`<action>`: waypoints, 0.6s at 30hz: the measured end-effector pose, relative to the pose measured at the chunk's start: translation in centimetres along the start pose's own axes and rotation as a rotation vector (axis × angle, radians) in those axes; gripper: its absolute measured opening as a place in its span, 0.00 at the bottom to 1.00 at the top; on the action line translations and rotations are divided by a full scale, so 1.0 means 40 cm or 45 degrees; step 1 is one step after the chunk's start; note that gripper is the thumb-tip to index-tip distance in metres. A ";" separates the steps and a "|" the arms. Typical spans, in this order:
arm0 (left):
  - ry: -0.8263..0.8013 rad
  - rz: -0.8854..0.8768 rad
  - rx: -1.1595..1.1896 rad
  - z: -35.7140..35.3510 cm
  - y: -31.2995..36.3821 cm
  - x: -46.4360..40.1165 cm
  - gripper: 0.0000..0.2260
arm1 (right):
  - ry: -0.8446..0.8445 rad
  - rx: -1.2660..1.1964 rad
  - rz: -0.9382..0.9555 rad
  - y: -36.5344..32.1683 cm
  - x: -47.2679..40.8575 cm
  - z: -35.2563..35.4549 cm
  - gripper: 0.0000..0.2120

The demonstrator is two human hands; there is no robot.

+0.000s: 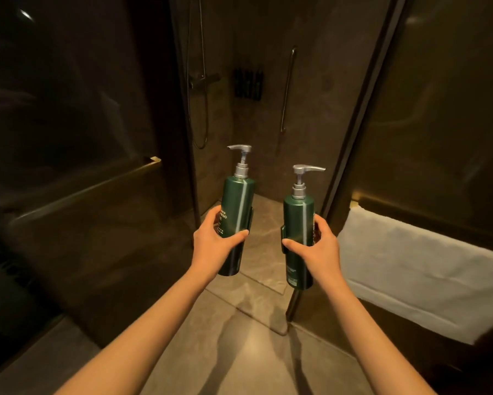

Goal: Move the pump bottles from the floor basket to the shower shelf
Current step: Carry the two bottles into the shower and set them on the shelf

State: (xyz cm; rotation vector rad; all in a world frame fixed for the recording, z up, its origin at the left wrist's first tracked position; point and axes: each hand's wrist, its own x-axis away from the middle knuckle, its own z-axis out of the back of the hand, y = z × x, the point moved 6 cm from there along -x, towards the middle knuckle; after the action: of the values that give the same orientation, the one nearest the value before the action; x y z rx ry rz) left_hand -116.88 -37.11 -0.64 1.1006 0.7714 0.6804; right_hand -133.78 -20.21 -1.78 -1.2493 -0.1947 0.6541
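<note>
The shower [256,109] stands open ahead, between a glass panel [83,138] on the left and a door [439,109] with a towel [410,266] hung on its rail. Far in, on the back wall, sits a dark holder [248,85] with what look like bottles already in it; I take this for the shelf, though it is too dim to be sure. The floor basket is out of view.

The risk I see is at the doorway: both hands are full, so neither can steady the person on a smooth, possibly wet floor, and a bottle could knock the door edge [362,124] or the panel frame on the way through. The bottles look slick, so a loose grip could let one slide down and drop.

The left bottle [238,212] leans slightly right, the left hand [215,240] closed around its middle, thumb across the front. The right bottle [299,229] stands upright in the right hand [316,246], fingers [320,222] curled behind, thumb in front. Both pumps clear the hands.
</note>
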 end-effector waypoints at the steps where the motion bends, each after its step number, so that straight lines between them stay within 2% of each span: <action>1: 0.014 0.009 -0.006 -0.002 -0.013 -0.042 0.29 | -0.006 -0.001 0.011 0.003 -0.045 -0.022 0.35; 10: 0.116 -0.018 -0.019 -0.008 -0.131 -0.508 0.31 | -0.092 -0.034 0.048 0.028 -0.489 -0.251 0.33; 14: 0.100 -0.020 -0.030 0.016 -0.090 -0.772 0.32 | -0.036 -0.032 0.036 -0.050 -0.715 -0.306 0.34; 18: 0.079 -0.041 -0.023 -0.018 -0.098 -0.999 0.33 | -0.001 -0.057 0.010 -0.045 -0.911 -0.354 0.35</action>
State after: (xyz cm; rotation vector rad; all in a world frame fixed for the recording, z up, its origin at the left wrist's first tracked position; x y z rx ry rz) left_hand -139.59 -69.98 3.55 1.0527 0.8327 0.6957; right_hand -155.66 -52.35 2.84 -1.2933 -0.2058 0.6599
